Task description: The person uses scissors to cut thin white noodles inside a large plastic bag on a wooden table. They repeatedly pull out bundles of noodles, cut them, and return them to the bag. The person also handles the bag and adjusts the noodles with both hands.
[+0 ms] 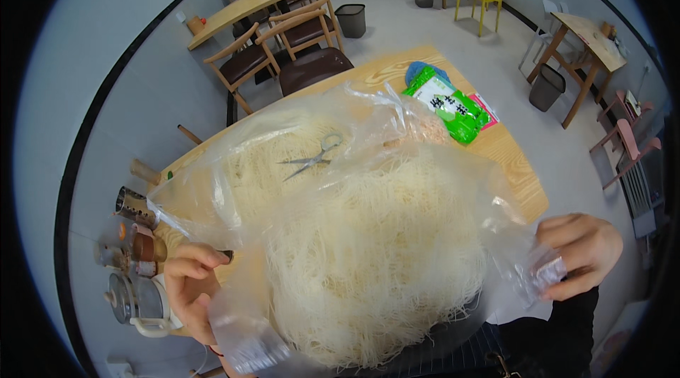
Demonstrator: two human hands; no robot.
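Observation:
A large clear plastic bag [494, 208] full of thin, pale dried noodles [377, 256] lies close in front of me. My right hand [579, 256] grips its gathered edge between thumb and fingers. On the other side, my left hand [194, 290] is at the bag's left edge, fingers curled; whether it pinches the plastic is unclear. Beyond is a second clear bag [186, 208] with similar noodles, and metal scissors [313, 157] with spread blades rest on it. A bag of pinkish food pieces [425, 128] sits behind, beside a green and white printed packet [446, 104].
The wooden table [515, 176] carries a blue item [425, 71] under the packet. Along the left wall stand a perforated metal holder [135, 207], condiment jars [146, 248] and a glass kettle [133, 301]. Wooden chairs [316, 67] are across the table; a waste bin [547, 87] stands to the right.

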